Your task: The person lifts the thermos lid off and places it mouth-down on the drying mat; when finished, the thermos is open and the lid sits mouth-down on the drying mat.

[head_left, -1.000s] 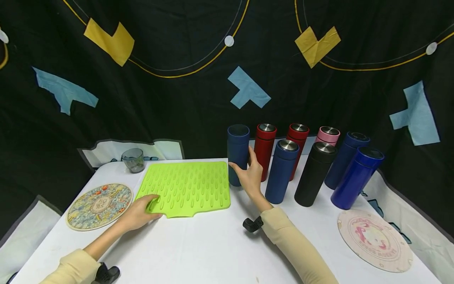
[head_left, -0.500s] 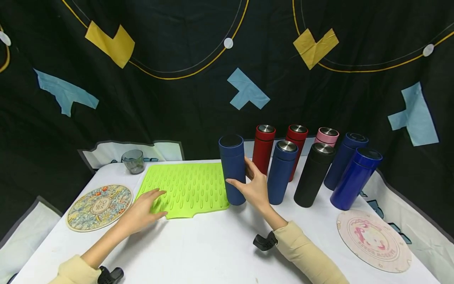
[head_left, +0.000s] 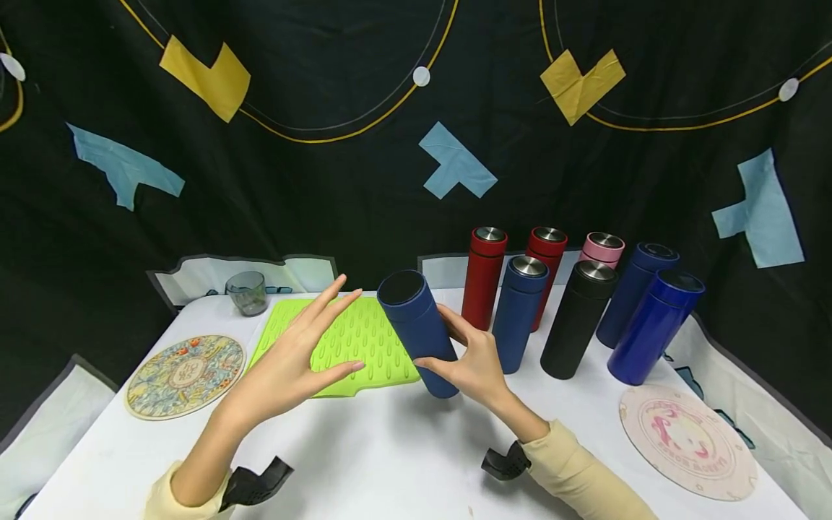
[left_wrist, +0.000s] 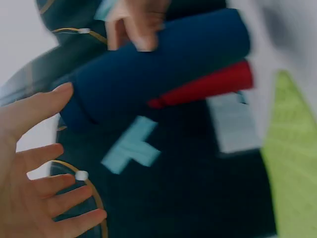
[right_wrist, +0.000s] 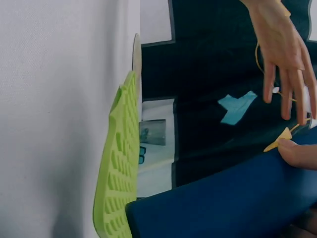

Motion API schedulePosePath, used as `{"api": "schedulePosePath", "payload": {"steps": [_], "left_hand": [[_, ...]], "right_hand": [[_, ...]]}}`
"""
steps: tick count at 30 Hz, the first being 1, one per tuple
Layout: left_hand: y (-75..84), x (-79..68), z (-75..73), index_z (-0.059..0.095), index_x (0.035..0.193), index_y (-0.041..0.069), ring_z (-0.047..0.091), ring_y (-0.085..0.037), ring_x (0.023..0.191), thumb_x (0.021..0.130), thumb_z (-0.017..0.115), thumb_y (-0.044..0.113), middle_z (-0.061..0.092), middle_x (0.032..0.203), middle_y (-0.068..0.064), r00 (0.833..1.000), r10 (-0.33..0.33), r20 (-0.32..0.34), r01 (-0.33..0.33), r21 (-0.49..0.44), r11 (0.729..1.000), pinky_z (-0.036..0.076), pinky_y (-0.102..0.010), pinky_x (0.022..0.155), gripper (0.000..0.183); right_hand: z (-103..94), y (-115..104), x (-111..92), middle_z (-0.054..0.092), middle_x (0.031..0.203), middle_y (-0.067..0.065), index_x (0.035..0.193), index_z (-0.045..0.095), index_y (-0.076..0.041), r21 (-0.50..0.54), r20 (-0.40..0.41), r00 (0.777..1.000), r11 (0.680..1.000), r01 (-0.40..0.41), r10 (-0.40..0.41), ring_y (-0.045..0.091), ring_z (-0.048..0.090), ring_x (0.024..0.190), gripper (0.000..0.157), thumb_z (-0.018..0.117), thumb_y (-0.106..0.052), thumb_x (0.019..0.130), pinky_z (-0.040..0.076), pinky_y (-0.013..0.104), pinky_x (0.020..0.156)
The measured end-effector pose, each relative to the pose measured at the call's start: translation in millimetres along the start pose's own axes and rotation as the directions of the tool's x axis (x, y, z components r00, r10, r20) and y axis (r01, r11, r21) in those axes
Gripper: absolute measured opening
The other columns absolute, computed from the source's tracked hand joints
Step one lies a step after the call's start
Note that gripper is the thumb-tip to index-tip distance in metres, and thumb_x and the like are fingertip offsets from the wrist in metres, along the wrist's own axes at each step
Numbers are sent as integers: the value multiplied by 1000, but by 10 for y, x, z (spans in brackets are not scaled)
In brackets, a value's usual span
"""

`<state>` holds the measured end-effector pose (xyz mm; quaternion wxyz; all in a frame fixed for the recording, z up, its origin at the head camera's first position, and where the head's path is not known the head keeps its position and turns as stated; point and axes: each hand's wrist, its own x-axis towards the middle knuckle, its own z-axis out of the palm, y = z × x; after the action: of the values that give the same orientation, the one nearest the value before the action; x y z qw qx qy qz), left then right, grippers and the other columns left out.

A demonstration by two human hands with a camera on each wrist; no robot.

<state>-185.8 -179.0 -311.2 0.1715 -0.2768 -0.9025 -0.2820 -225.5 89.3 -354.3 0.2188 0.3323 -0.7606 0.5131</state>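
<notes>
Right hand [head_left: 477,367] grips blue bottle [head_left: 416,328], now tilted. Left hand [head_left: 286,365], empty, fingers spread, has risen off green mat [head_left: 373,343].

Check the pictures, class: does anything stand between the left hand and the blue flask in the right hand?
Nothing visible does: open space separates the left hand from the blue flask that the right hand grips. The green mat lies lower.

Held bottle [head_left: 419,336] navy, black-topped; mat [head_left: 367,332] lime green.
</notes>
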Motion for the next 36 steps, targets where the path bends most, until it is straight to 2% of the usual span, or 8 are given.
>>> {"api": "schedulePosePath", "payload": {"steps": [5, 8, 11, 15, 22, 28, 32, 36], "left_hand": [[212, 90, -18, 23, 153, 31, 21, -30, 143, 78, 82, 29, 6, 161, 6, 998, 53, -43, -55, -45, 997, 39, -61, 99, 96], [270, 112, -32, 25, 153, 29, 26, -28, 142, 77, 83, 23, 7, 161, 7, 994, 111, -20, -113, -75, 991, 41, -57, 99, 96], [293, 110, -39, 32, 151, 27, 32, -27, 139, 77, 83, 18, 16, 159, 5, 985, 165, 53, -159, -104, 982, 46, -50, 97, 91], [311, 114, -23, 40, 147, 27, 39, -25, 135, 76, 82, 8, 33, 153, 1, 974, 190, 121, -174, -133, 976, 51, -42, 93, 84], [322, 84, -1, 58, 132, 19, 51, -18, 120, 72, 84, 5, 53, 132, 1, 949, 304, 82, -284, -191, 940, 51, -35, 92, 67], [319, 80, 1, 60, 128, 17, 54, -17, 114, 71, 86, 7, 56, 126, 2, 930, 368, 1, -359, -220, 907, 52, -33, 89, 63], [321, 71, -2, 59, 128, 18, 54, -17, 115, 72, 86, 13, 56, 127, 2, 936, 353, -10, -343, -258, 903, 53, -33, 88, 62], [316, 49, -30, 60, 128, 19, 56, -17, 110, 71, 87, 19, 57, 124, 2, 942, 336, -11, -323, -298, 898, 56, -31, 79, 62]], "right_hand": [[-56, -74, 2, 64, 117, 24, 127, 54, 11, -19, 96, 989, 993, 112, -110, 34, 65, 104, 77, 89, 5, 59, 54, 44, 85], [-104, -106, 2, 64, 117, 23, 126, 56, 11, -39, 155, 975, 985, 169, -161, 34, 65, 103, 76, 89, 4, 58, 54, 47, 83], [-139, -33, -6, 64, 119, 22, 126, 56, 10, -49, 219, 959, 980, 195, -180, 32, 66, 102, 77, 91, -1, 59, 55, 48, 83], [-156, 165, -17, 63, 123, 17, 130, 55, 5, -37, 314, 931, 977, 210, -188, 27, 66, 104, 82, 93, -10, 60, 54, 42, 86], [-192, 232, -6, 64, 123, 10, 133, 56, -1, 6, 426, 869, 962, 273, -250, 20, 64, 107, 80, 91, -24, 65, 54, 37, 88], [-268, 242, 15, 61, 129, 5, 138, 54, -7, 105, 469, 864, 983, 152, -184, 19, 60, 114, 80, 90, -19, 67, 51, 38, 92], [-311, 218, 6, 61, 130, 4, 138, 53, -7, 165, 477, 867, 984, 70, -142, 20, 60, 113, 80, 89, -13, 66, 51, 40, 91], [-321, 144, -15, 62, 128, 3, 137, 55, -8, 158, 475, 868, 984, 78, -145, 19, 61, 111, 78, 89, -19, 67, 53, 39, 88]]}}
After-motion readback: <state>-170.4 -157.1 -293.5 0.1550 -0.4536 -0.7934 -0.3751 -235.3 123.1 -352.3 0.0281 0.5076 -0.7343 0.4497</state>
